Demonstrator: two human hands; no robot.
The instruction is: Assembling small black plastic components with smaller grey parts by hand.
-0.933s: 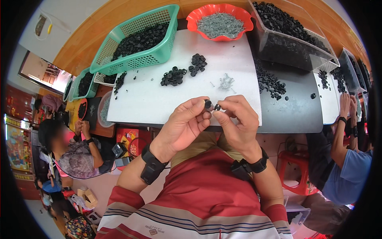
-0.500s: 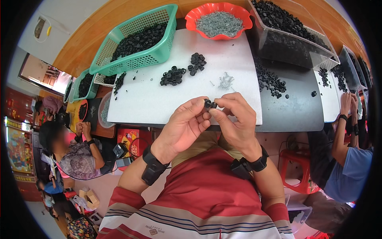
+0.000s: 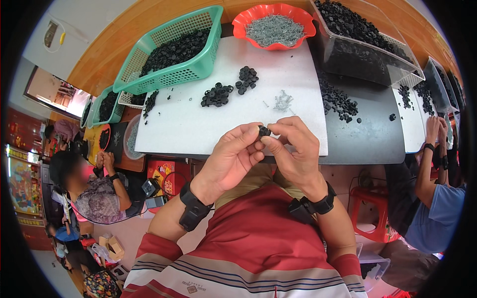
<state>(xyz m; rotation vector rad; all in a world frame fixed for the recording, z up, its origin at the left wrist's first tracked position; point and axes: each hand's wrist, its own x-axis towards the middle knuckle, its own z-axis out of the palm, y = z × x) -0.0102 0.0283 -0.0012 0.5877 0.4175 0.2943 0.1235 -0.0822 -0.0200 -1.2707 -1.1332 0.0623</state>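
Between my fingertips, above the near edge of the white mat (image 3: 184,130), is a small round black plastic part (image 3: 264,131). My left hand (image 3: 231,155) pinches it from the left, palm turned up. From the right, my right hand (image 3: 297,153) grips it between thumb and forefinger. The fingers hide whether it is one piece or two pressed together. Beyond my hands lie two clusters of black plastic parts, a left cluster (image 3: 217,95) and a right cluster (image 3: 247,80). A small heap of silver screws (image 3: 283,101) is on the mat nearer my right hand.
A green basket (image 3: 198,74) of black parts stands far left, beside a red scalloped bowl (image 3: 274,46) of screws. A clear bin (image 3: 367,64) of black parts is far right, with loose black pieces (image 3: 342,103) before it. Co-workers sit at both sides.
The two black pieces that showed slightly apart between my fingertips are now together as one dark lump. My hands have barely moved otherwise.
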